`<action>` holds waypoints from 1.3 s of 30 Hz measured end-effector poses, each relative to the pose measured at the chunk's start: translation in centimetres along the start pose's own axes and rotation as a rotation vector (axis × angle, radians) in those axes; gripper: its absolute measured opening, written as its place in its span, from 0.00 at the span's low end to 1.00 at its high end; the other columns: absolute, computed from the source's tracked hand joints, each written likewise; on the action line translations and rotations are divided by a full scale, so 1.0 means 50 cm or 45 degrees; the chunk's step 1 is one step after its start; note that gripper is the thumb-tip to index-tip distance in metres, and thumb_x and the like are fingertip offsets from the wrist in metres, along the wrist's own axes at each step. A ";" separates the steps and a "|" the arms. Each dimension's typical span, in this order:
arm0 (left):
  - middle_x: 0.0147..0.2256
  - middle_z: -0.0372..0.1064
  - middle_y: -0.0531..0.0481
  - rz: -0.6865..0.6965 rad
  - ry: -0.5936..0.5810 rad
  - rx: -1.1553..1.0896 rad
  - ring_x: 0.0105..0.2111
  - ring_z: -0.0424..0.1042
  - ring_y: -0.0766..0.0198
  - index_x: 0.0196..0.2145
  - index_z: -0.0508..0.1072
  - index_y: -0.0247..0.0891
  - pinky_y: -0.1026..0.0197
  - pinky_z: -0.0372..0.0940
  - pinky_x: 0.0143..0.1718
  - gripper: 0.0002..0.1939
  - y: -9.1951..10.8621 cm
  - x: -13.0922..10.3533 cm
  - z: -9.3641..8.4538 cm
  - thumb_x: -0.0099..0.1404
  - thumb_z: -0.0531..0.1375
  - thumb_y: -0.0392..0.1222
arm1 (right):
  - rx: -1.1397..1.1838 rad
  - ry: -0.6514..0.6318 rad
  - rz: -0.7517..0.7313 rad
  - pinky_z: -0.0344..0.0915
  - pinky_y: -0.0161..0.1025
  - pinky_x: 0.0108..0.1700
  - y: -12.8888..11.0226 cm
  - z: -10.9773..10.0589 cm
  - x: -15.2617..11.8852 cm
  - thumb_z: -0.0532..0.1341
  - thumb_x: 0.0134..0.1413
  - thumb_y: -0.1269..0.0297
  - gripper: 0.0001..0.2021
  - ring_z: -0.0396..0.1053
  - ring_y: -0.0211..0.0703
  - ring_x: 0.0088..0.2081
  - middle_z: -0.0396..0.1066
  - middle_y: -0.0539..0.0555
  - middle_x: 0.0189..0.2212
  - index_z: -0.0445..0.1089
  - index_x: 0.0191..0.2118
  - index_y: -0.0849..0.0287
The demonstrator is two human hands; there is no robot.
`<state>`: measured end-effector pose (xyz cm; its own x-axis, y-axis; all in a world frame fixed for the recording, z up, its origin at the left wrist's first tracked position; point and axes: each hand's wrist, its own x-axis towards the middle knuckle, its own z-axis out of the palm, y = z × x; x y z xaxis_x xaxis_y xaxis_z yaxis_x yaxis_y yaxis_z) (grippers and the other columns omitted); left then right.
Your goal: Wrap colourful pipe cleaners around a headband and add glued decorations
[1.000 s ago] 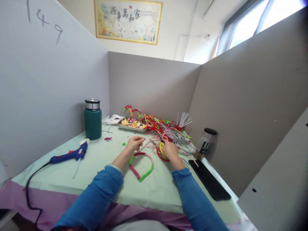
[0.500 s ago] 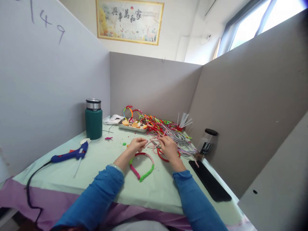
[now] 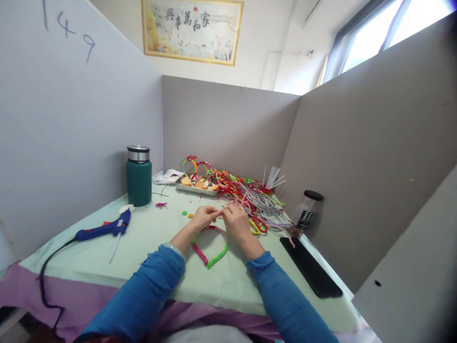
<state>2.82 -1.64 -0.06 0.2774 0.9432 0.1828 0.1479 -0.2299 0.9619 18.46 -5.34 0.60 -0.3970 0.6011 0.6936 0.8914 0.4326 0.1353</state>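
Fingertips of my left hand (image 3: 205,217) and my right hand (image 3: 235,222) meet in a pinch over the middle of the table. Between them is a pink pipe cleaner, mostly hidden by my fingers now but plain in the earlier frame. Just below my hands lies a headband (image 3: 218,258) wrapped in green, pink and red fuzzy stems. Beside my right hand are red and yellow loops (image 3: 262,225). Behind it spreads a tangled heap of colourful pipe cleaners (image 3: 246,189).
A blue glue gun (image 3: 102,232) with a black cord lies left, near a green flask (image 3: 139,182). A metal tray (image 3: 194,190) of small pieces stands at the back. On the right are a black flat object (image 3: 310,267) and a clear bottle (image 3: 307,212). Grey partitions enclose the table.
My right hand has moved left until its fingertips meet those of my left hand. The pink pipe cleaner that showed between my hands is now mostly covered.
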 end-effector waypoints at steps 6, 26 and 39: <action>0.20 0.67 0.54 -0.031 -0.082 0.052 0.11 0.52 0.76 0.26 0.70 0.33 0.68 0.45 0.13 0.14 0.001 -0.002 -0.002 0.54 0.59 0.49 | -0.034 -0.067 0.011 0.52 0.43 0.40 -0.004 0.002 0.000 0.54 0.58 0.69 0.06 0.62 0.46 0.37 0.68 0.58 0.33 0.68 0.33 0.60; 0.23 0.69 0.52 -0.012 -0.157 -0.135 0.12 0.54 0.76 0.27 0.69 0.33 0.68 0.47 0.14 0.18 0.027 -0.018 0.000 0.51 0.61 0.53 | 1.543 0.056 0.801 0.56 0.33 0.24 0.009 0.020 0.010 0.58 0.49 0.56 0.13 0.59 0.36 0.22 0.64 0.48 0.20 0.72 0.32 0.62; 0.19 0.66 0.53 0.304 0.066 0.490 0.22 0.61 0.67 0.23 0.74 0.36 0.65 0.53 0.25 0.08 0.026 -0.017 -0.004 0.53 0.58 0.42 | 0.521 -0.020 0.239 0.58 0.37 0.41 0.004 0.011 -0.012 0.58 0.55 0.66 0.04 0.66 0.41 0.37 0.70 0.53 0.33 0.69 0.33 0.58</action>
<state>2.57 -2.68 1.06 0.2999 0.8615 0.4098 0.4303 -0.5055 0.7479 18.74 -5.26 -0.17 -0.2428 0.7033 0.6682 0.7896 0.5434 -0.2850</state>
